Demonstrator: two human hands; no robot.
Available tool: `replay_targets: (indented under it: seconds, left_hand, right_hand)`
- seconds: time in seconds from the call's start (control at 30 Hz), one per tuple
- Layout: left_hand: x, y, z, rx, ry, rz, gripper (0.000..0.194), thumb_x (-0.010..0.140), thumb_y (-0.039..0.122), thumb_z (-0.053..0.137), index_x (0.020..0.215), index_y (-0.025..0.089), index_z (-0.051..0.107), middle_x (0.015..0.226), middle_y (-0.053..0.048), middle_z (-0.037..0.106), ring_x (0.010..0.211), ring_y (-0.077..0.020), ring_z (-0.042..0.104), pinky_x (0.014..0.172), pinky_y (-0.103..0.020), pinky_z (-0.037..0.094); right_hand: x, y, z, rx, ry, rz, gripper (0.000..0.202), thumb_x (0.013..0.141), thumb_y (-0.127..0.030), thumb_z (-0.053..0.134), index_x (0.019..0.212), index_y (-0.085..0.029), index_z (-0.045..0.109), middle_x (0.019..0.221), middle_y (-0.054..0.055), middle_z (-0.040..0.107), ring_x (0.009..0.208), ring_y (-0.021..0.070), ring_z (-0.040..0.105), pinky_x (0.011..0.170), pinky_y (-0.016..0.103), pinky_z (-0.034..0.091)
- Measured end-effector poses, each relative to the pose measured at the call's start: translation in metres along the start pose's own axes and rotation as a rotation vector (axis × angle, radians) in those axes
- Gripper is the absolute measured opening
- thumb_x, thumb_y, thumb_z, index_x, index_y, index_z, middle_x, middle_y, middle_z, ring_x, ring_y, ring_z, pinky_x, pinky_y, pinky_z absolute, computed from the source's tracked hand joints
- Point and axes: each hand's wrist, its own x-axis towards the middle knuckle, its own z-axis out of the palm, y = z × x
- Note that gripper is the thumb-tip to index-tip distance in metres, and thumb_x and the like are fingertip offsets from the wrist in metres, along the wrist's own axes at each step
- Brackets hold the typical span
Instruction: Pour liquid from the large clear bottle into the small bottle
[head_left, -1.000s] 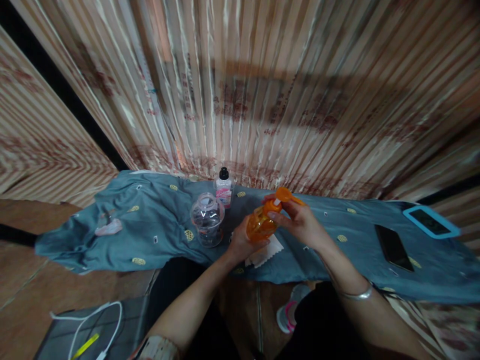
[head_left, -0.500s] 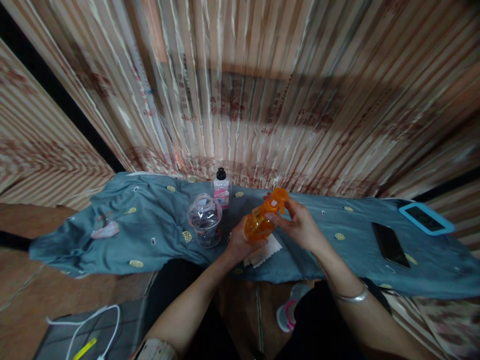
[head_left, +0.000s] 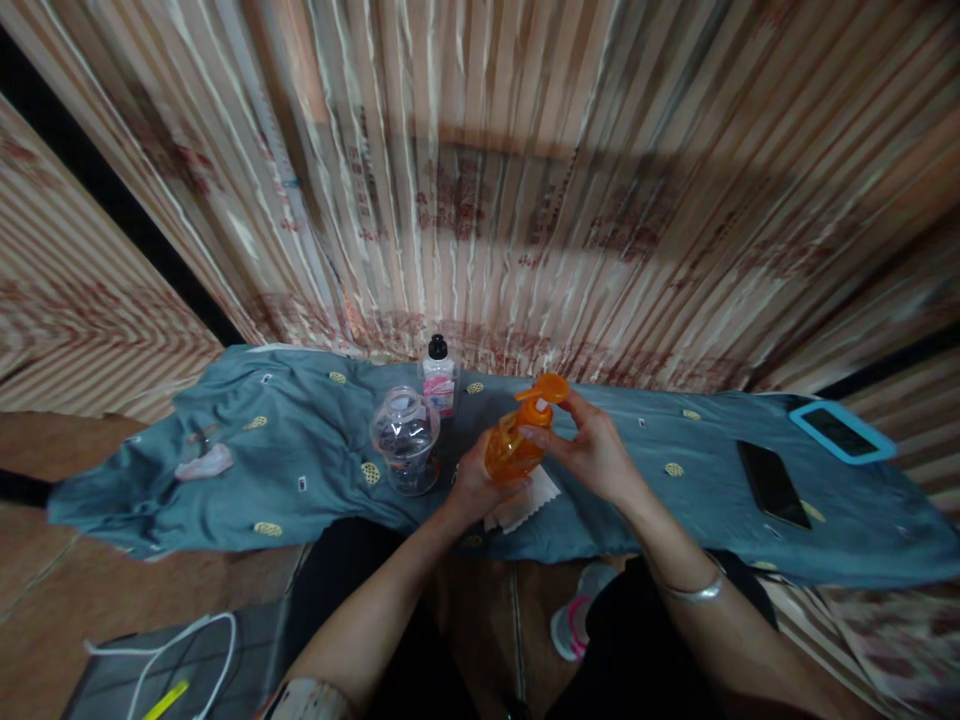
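You have three bottle-like containers here: one orange bottle, one clear container and one black-topped bottle. The orange bottle is between your hands, tilted above the blue cloth; your left hand is wrapped around its body, while your right hand pinches at its raised orange lid, thumb by the neck. The clear container and black-topped bottle stand upright to the left, close together. You can't tell what's inside any of them. One phone and one blue-framed device lie well to the right.
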Motion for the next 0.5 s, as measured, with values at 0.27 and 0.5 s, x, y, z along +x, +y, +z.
replay_targets:
  seconds: [0.27,0.5]
  left_hand:
    - [-0.001,0.002,0.000,0.027,0.003,0.000,0.067,0.058,0.028,0.080,0.116,0.019,0.049,0.109,-0.006,0.065,0.096,-0.0203,0.064,0.085,-0.033,0.051]
    - [-0.001,0.001,-0.001,0.073,0.005,0.014,0.065,0.058,0.029,0.080,0.115,0.019,0.050,0.109,-0.006,0.066,0.095,-0.0207,0.064,0.085,-0.033,0.051]
  right_hand:
    - [0.000,0.000,-0.002,0.282,-0.139,-0.064,0.044,0.078,-0.040,0.065,0.118,-0.027,0.054,0.122,0.004,0.059,0.115,0.0188,0.054,0.102,0.034,0.040]
    - [0.000,0.011,0.010,0.250,0.028,-0.021,0.046,0.071,-0.038,0.072,0.112,-0.028,0.055,0.109,0.002,0.064,0.103,0.0192,0.060,0.094,0.035,0.046]
